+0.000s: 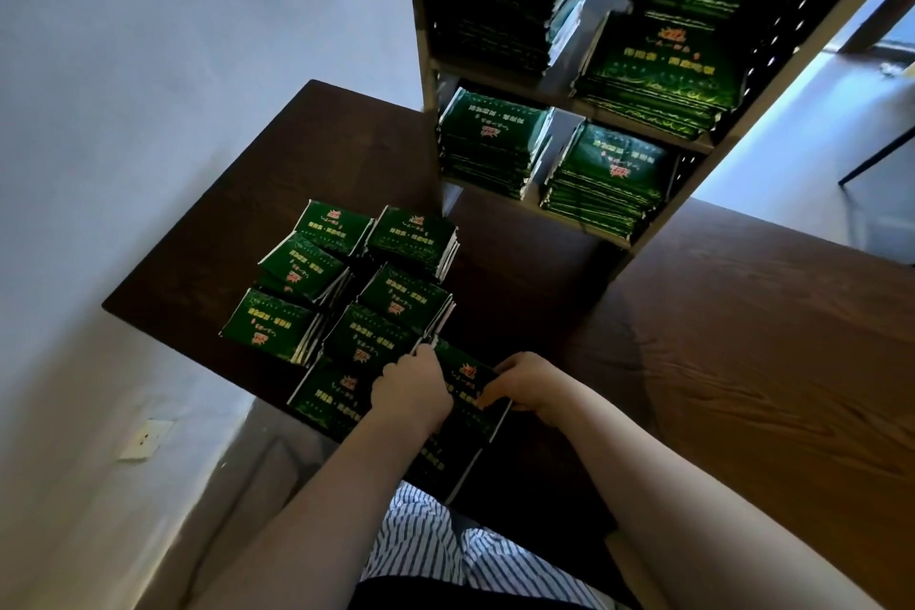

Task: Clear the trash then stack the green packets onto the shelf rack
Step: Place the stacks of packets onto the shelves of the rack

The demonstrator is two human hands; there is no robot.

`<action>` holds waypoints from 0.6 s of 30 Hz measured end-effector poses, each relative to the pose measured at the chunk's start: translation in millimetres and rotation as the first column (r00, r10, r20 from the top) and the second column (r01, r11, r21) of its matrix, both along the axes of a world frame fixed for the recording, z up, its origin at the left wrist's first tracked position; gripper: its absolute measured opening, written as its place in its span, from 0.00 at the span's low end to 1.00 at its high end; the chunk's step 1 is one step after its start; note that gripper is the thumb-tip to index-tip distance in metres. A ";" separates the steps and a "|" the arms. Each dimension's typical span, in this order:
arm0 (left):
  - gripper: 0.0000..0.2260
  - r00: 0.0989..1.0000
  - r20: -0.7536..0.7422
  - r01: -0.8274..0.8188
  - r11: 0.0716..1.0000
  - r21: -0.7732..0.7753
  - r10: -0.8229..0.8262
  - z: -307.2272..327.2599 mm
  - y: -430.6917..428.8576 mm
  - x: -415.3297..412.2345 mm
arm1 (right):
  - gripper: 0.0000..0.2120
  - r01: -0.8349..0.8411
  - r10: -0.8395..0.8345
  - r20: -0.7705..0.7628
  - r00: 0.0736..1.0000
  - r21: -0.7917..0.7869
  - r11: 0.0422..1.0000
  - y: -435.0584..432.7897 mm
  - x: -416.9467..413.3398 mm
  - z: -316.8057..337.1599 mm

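Filling the whole left side, a pale wall (173,64) backs the scene. Then comes the dark wooden worktop (742,337), running from the centre out to the right, with one corner pushed towards that wall. Standing at its far side is the shelf rack (427,64), and it's loaded: stacks of green packets (658,69) on every level in view, with two stacks side by side on the lowest shelf and taller ones above.

Down on the worktop, left of the rack, more piles (336,292) of the same packets sit packed in two rough rows, touching one another.

Closer in, at the near edge, one bundle (468,386) of packets is caught between both hands. The left hand (411,386) has its fingers curled round the bundle's left end, gripping it. The right hand (530,381) clasps the right end the same way. The bundle lies slightly askew, overlapping the pile beneath it.

Below the forearms there's a blue-and-white striped garment (426,540). Smallest of the lot is a white wall socket (143,438), low on the wall.
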State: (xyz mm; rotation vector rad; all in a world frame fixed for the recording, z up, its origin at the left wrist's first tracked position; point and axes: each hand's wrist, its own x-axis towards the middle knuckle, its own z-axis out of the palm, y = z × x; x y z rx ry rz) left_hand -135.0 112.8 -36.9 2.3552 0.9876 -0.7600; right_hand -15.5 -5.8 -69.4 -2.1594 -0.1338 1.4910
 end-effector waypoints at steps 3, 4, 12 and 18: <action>0.19 0.987 0.158 0.011 0.995 0.101 -0.027 -3.5 -2.8 11.7 | 0.25 -0.050 0.046 0.070 0.996 0.051 0.997 -8.5 11.3 7.4; 0.21 0.976 0.205 0.042 0.985 0.169 -0.077 -4.9 -3.6 15.2 | 0.25 -0.058 0.048 0.113 0.992 0.079 0.995 -11.4 14.7 10.1; 0.31 0.888 0.378 0.159 0.948 0.277 -0.260 -12.3 -10.1 40.8 | 0.19 -0.113 -0.003 0.465 0.885 0.222 0.968 -39.8 31.0 11.0; 0.32 0.854 0.284 0.396 0.899 0.184 -0.435 -31.5 -15.1 47.7 | 0.23 -0.254 0.133 0.584 0.801 0.130 0.959 -47.7 23.6 -5.6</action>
